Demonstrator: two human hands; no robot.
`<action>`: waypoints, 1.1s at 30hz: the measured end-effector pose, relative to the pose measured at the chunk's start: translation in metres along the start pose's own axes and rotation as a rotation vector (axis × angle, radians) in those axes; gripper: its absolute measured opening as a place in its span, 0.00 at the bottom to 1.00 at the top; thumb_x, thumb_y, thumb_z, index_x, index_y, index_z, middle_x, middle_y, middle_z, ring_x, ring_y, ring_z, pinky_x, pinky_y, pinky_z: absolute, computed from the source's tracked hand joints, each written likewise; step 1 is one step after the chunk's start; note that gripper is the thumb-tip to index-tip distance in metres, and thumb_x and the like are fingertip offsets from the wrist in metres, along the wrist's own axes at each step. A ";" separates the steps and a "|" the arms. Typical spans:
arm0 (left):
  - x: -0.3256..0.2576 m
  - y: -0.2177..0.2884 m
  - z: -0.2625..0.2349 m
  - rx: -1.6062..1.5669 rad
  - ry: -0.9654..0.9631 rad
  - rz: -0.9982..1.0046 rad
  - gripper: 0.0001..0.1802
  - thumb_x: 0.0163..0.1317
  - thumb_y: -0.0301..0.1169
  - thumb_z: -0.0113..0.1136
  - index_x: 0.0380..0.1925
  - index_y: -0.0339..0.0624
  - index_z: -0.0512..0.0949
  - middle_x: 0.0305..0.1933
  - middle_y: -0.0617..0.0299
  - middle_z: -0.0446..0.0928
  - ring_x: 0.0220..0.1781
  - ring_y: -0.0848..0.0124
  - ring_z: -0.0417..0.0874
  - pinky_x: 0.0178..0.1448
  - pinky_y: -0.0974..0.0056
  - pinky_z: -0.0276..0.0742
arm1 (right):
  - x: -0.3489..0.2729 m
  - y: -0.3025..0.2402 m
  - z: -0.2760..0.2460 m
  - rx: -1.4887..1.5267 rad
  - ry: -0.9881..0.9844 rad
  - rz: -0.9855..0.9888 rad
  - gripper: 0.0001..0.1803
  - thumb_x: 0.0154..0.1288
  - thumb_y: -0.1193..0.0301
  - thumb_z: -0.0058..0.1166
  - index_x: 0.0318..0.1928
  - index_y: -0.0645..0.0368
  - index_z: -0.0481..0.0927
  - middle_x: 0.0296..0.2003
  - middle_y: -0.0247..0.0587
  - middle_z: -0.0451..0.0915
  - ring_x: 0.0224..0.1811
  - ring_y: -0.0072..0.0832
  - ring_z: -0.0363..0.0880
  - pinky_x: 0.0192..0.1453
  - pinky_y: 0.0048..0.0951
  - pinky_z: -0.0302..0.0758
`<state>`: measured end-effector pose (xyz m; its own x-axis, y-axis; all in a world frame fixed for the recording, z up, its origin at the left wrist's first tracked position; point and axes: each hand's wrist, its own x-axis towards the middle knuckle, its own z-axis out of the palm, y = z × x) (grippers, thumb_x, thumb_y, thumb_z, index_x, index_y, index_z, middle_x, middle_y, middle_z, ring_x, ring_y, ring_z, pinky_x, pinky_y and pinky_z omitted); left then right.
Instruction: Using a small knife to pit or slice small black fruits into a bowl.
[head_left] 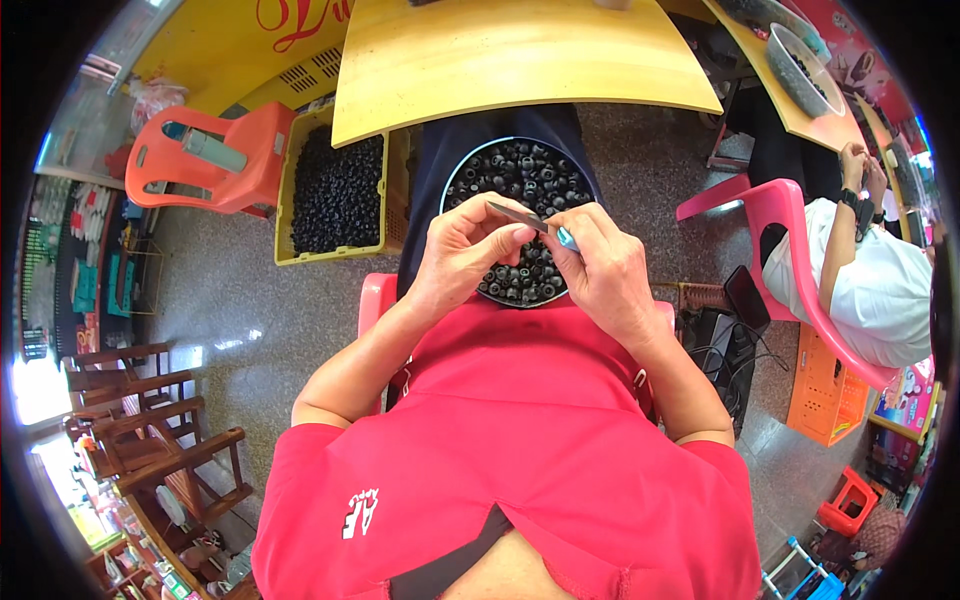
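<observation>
A round, pale-rimmed basin (446,186) sits in my lap, filled with small black ring-like pieces (524,172), many with a hole showing. Above it, my right hand (604,268) grips a small knife (520,215) with a grey blade; a teal, shiny bit shows between the fingers. The blade points left, across the fingertips of my left hand (462,250). That hand is closed in a pinch, thumb toward the blade. Whatever lies between its fingertips is hidden.
A yellow crate (284,205) of small black pieces stands at left beside an orange chair (225,150) holding a bottle. Ahead is a yellow tabletop (520,60). At right, another person (850,265) sits on a pink chair (795,215), near a bowl (803,70) and an orange crate (825,390).
</observation>
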<state>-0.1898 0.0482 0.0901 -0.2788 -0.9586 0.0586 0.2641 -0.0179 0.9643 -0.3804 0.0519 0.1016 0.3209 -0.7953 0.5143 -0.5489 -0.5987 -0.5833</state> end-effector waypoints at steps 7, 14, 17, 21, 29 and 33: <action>-0.002 -0.001 -0.002 0.029 0.039 0.005 0.06 0.63 0.23 0.62 0.39 0.36 0.78 0.33 0.66 0.78 0.29 0.83 0.74 0.33 0.76 0.72 | -0.002 0.000 0.003 -0.025 -0.051 0.045 0.06 0.61 0.77 0.57 0.38 0.62 0.77 0.32 0.45 0.76 0.29 0.44 0.79 0.30 0.38 0.75; -0.016 0.016 -0.005 0.049 -0.032 0.127 0.05 0.61 0.18 0.59 0.38 0.31 0.78 0.35 0.59 0.75 0.29 0.78 0.76 0.33 0.75 0.74 | 0.000 0.006 0.009 -0.085 -0.134 0.184 0.06 0.65 0.72 0.54 0.37 0.62 0.77 0.31 0.48 0.76 0.32 0.48 0.77 0.35 0.42 0.74; -0.011 0.008 -0.010 0.047 -0.010 0.134 0.07 0.61 0.19 0.60 0.40 0.32 0.78 0.36 0.60 0.76 0.29 0.78 0.76 0.32 0.75 0.74 | 0.014 -0.008 -0.001 0.131 -0.080 0.175 0.08 0.66 0.71 0.55 0.35 0.64 0.76 0.30 0.48 0.76 0.31 0.46 0.77 0.34 0.40 0.73; -0.011 0.005 -0.006 0.078 0.042 0.049 0.09 0.62 0.22 0.62 0.41 0.33 0.79 0.37 0.62 0.76 0.31 0.80 0.77 0.36 0.75 0.75 | 0.017 -0.017 -0.002 0.375 -0.096 0.234 0.13 0.68 0.66 0.56 0.32 0.65 0.75 0.26 0.44 0.74 0.25 0.34 0.73 0.30 0.33 0.70; -0.009 0.005 -0.003 0.126 -0.006 0.132 0.06 0.62 0.21 0.61 0.39 0.33 0.80 0.38 0.62 0.76 0.32 0.79 0.77 0.35 0.75 0.74 | 0.007 -0.010 0.003 0.804 -0.195 0.602 0.14 0.72 0.62 0.52 0.37 0.61 0.77 0.24 0.23 0.71 0.25 0.11 0.65 0.26 0.18 0.60; -0.009 0.004 -0.003 0.063 0.004 0.099 0.08 0.62 0.22 0.61 0.41 0.35 0.79 0.37 0.62 0.77 0.31 0.79 0.77 0.35 0.75 0.75 | 0.005 -0.004 0.006 0.852 -0.223 0.631 0.14 0.73 0.62 0.51 0.40 0.62 0.77 0.25 0.24 0.72 0.26 0.12 0.67 0.27 0.18 0.64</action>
<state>-0.1833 0.0555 0.0927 -0.2508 -0.9557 0.1537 0.2318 0.0949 0.9681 -0.3724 0.0498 0.1030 0.3489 -0.9310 -0.1074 0.0250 0.1239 -0.9920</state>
